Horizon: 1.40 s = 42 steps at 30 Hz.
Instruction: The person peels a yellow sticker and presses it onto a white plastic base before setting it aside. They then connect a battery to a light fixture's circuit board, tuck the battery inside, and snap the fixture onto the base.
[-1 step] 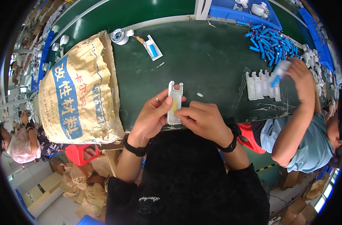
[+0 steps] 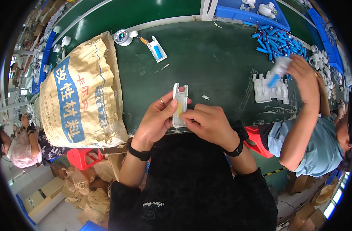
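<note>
My left hand (image 2: 157,115) is wrapped round a narrow white plastic casing (image 2: 179,119), holding it upright over the table's near edge. A yellow strip (image 2: 179,108) lies inside the casing. My right hand (image 2: 209,122) comes in from the right with thumb and forefinger pinched against the casing's lower right side. What sits between those fingertips, if anything, is hidden. Just beyond my right hand a small white piece (image 2: 205,97) rests on the dark green table (image 2: 176,65). Farther off lies another white casing (image 2: 157,50) with a blue cell in it, wired to a round white unit (image 2: 122,37).
A large paper sack (image 2: 79,96) fills the table's left side. At right, a co-worker's hand (image 2: 303,77) holds a blurred white-and-blue piece (image 2: 279,72) above a row of white casings (image 2: 262,90). Blue cells (image 2: 278,42) are heaped behind, near a blue bin (image 2: 237,12).
The co-worker's hand has shifted slightly left with the white-and-blue piece, which now hangs over the row of casings. My own hands and the casing look the same.
</note>
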{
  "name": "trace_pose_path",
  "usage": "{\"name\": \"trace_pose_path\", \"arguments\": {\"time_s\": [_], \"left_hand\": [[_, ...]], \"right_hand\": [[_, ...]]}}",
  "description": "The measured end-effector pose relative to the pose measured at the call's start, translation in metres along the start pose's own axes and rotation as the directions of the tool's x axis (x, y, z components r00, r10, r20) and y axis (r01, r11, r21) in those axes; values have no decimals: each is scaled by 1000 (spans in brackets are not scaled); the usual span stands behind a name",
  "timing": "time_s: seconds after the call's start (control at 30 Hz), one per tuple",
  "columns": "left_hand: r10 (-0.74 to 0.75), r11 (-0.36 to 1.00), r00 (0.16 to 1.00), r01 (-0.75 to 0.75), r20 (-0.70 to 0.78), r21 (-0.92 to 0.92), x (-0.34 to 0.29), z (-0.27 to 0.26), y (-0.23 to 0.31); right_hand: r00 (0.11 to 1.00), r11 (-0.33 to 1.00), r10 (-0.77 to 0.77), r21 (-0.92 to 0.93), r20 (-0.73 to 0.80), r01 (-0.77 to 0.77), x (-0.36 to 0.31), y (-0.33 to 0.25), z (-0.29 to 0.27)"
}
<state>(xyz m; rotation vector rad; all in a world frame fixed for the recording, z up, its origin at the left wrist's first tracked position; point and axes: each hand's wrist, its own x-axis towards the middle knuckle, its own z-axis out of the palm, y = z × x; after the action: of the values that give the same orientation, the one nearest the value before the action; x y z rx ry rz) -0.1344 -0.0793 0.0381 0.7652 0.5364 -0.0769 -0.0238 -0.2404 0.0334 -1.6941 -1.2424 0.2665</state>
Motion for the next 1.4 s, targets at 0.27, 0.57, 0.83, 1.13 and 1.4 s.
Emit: {"name": "trace_pose_path", "arguments": {"time_s": [0.27,0.57,0.83,1.13,1.4], "left_hand": [[-39,999,999,39,-1,9,1,3,1],[-35,999,999,35,0,-16,-1,4,-1],[-61,996,998,60,6,58,-1,5,-1],[-82,996,994,83,73,-18,84,69,-53],[105,825,993,-57,-54,563,122,133,-91]], "right_hand": [[996,989,69,130,49,-75,-3,7,-4],[990,980,136,142,46,-142,0,0,-2],[916,874,365,277,165,-398,-1,0,-11],[665,758,575,615,-476,-217,-66,36,-99],[648,554,593,826,-478,102,-139,33,-129]]}}
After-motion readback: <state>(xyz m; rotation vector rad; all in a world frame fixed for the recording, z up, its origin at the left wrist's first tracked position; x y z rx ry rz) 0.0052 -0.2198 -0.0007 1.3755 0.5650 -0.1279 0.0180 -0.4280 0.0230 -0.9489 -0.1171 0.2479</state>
